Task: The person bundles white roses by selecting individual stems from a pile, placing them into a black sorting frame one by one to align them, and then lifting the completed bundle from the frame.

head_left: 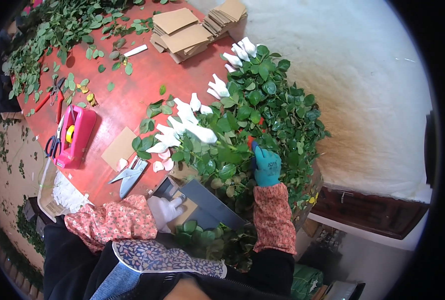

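My right hand (pixel 267 167), in a teal glove, grips stems inside a leafy bunch of white roses (pixel 242 107) lying across the red table (pixel 127 95). The white buds (pixel 182 125) point up and left, each in a white sleeve. In a white glove, my left hand (pixel 165 210) rests on a grey metal guide (pixel 207 200) at the table's near edge, next to a cardboard piece. Both forearms wear floral sleeve covers.
A metal stapler-like tool (pixel 128 174) lies left of my left hand. A pink tape dispenser (pixel 75 135) with scissors (pixel 54 142) sits further left; red pruners (pixel 55 95) behind it. Cardboard stacks (pixel 182 32) stand at the far edge. Loose leaves (pixel 57 30) cover the far left.
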A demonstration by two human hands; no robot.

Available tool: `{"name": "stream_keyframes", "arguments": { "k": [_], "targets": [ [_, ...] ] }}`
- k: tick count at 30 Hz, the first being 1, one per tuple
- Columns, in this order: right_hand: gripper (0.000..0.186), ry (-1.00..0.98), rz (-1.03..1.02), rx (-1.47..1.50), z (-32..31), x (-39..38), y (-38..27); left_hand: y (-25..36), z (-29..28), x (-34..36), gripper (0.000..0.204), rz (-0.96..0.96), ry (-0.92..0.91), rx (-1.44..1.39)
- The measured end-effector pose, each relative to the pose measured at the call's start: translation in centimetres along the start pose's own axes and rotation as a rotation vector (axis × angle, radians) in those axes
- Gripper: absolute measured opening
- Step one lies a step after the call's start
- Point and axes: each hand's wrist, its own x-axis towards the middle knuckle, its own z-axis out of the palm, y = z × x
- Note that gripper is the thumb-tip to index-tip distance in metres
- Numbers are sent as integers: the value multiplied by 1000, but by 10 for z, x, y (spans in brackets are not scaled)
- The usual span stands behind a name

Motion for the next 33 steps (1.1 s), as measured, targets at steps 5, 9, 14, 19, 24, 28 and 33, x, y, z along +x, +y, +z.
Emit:
{"name": "stream_keyframes", "arguments": {
  "k": [5, 9, 14, 19, 24, 28, 33],
  "targets": [
    [54, 370, -108, 7, -56, 1, -33, 4, -11, 2, 78, -32, -102, 8],
    [47, 102, 67, 229, -49, -6, -43, -1, 2, 1, 77, 47, 60, 15],
    [47, -235, 168, 464, -16, -14, -32, -4, 10, 1, 75, 58, 118, 29],
    [43, -435, 291, 444, -7, -2, -40, -3, 5, -4, 80, 46, 135, -5],
    [53, -269, 229, 417, 9, -20, -17, -4, 9, -3, 81, 46, 147, -28],
    [49, -1, 242, 275, -89, -35, -35, -3, 7, -2, 82, 25, 119, -17],
    [45, -38, 147, 148, -200, -80, -102, -1, 1, -7, 75, -73, 144, 61]
  ]
}}
